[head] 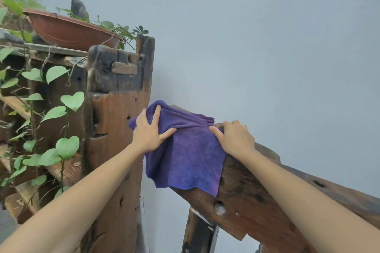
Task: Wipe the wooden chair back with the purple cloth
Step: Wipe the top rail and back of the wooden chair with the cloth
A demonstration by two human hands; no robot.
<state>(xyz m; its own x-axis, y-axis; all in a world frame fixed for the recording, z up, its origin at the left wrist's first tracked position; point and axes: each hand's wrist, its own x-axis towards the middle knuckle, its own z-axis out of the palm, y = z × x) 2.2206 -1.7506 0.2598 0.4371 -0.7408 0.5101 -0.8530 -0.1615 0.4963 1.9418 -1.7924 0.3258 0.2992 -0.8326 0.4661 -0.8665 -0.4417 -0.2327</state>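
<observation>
Purple terry cloth (185, 150) draped over the top edge of the wooden chair back (246, 195), at its left end, hanging down the near face so both the crest and the front get covered. Left hand (150, 131) flat on the cloth's left part, fingers straight and spread, thumb out to the right, pressing rather than grasping, probably to keep the fabric tight to the wood. Right hand (234, 137) at the cloth's right edge, fingers curled over the top of the rail and pinching the bunched fabric there, apparently anchoring it so nothing slides off. Folds gathered between the two hands, lower hem loose and wavy. Bare wood to the right along the rail, dark-stained, pitted, with knot holes; judged not yet wiped, though not certain from here. Just beside the rail's left end, a heavy weathered wooden post (121, 108) of a plant stand, close enough to hinder a leftward stroke. On the stand's top shelf, a reddish-brown shallow planter (70, 30); heart-shaped vine leaves (70, 145) trailing down its left side. Pale blue-grey wall (267, 47) behind.
</observation>
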